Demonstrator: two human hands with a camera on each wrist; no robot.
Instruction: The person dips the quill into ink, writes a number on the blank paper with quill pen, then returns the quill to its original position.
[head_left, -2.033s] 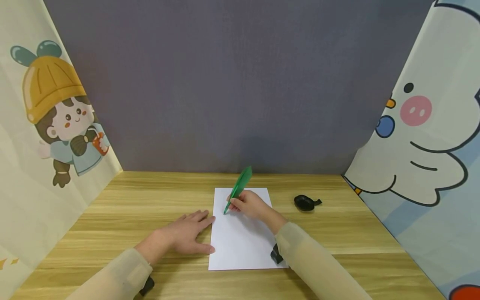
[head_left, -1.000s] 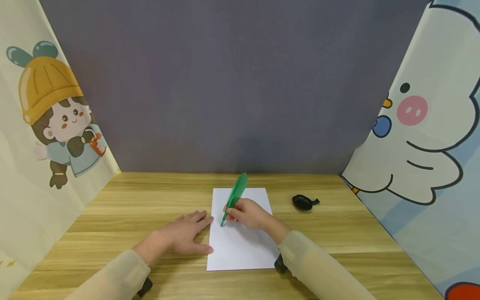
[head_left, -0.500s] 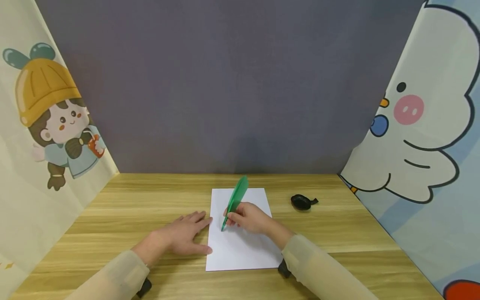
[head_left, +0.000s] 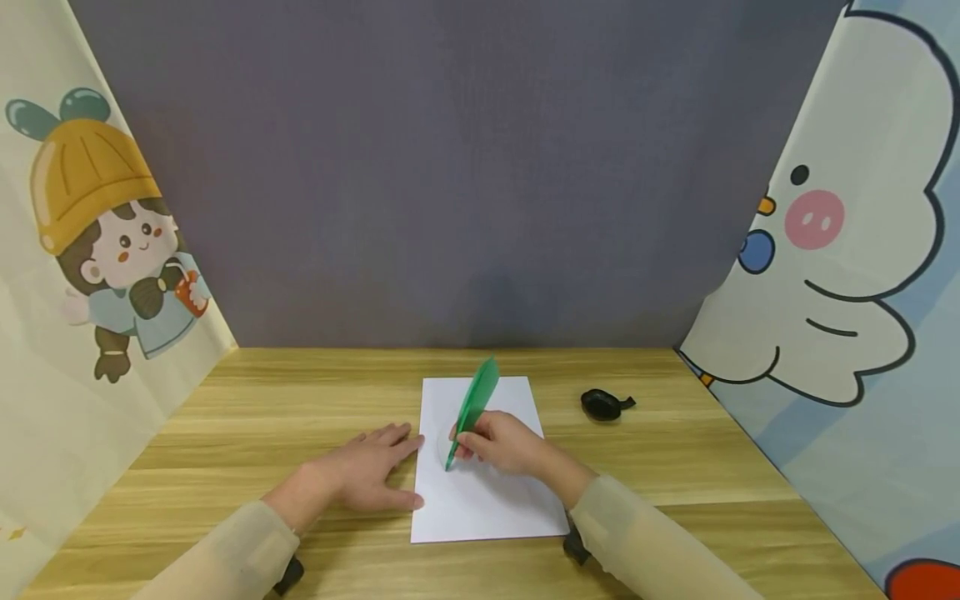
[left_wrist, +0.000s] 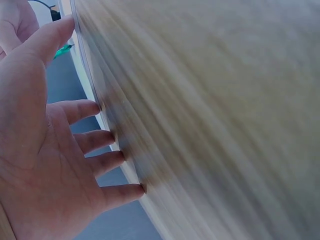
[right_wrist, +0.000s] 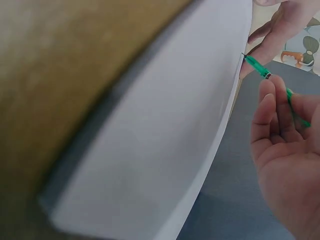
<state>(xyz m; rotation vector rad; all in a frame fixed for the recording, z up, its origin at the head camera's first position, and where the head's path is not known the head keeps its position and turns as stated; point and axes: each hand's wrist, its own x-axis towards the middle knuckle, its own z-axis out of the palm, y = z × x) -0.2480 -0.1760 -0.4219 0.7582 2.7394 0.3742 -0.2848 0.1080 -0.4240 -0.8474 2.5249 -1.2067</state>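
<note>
Green pen [head_left: 477,396], pinched by the right hand [head_left: 506,443], has moved downward, lengthening a faint curve [head_left: 438,447] on lower-centre paper [head_left: 487,512], left hand [head_left: 371,475] spread.

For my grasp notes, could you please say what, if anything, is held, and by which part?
The right hand pinches the green feather pen by its lower shaft; the left hand holds nothing.

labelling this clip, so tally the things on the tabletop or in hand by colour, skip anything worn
White: 1, the sheet of paper
Green: 1, the feather-shaped pen
Black: 1, the small tailed object
Total: 3
</note>
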